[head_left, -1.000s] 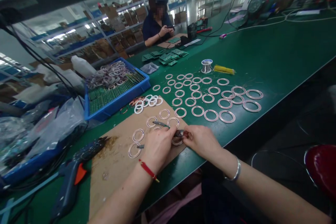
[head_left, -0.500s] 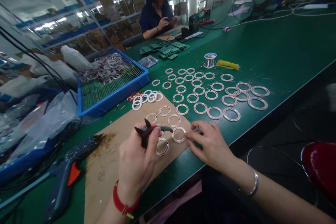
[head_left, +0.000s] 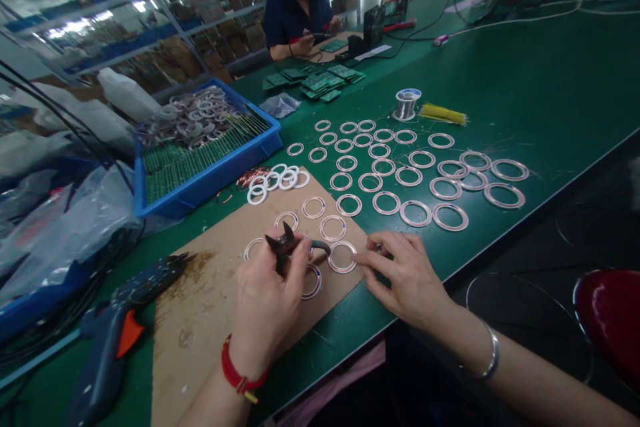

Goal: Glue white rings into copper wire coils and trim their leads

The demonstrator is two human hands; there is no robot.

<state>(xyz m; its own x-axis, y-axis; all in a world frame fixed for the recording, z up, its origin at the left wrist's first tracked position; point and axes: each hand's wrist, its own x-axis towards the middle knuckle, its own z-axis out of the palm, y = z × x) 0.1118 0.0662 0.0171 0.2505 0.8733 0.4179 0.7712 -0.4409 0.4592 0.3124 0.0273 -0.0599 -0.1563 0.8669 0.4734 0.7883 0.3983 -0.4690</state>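
My left hand (head_left: 267,300) is closed around small dark cutting pliers (head_left: 285,243), jaws pointing up, held over a brown cardboard mat (head_left: 210,320). Under and beside it lie copper coil rings, one (head_left: 343,257) just left of my right hand's fingertips. My right hand (head_left: 405,277) rests at the mat's right edge with fingers curled in a pinch near that ring; what it pinches, if anything, is too small to see. Several more rings (head_left: 314,207) lie on the mat.
Rows of coil rings (head_left: 415,177) cover the green bench (head_left: 550,93). A blue tray (head_left: 210,177) of coils stands at left, a glue gun (head_left: 115,340) at near left. Solder spool (head_left: 406,103), yellow ties (head_left: 444,115), circuit boards (head_left: 315,83). A seated person (head_left: 297,13) works at the far end.
My left hand pulled back from the right hand and lifted the pliers, jaws up. The ring was set down on the mat; my right hand stays beside it.
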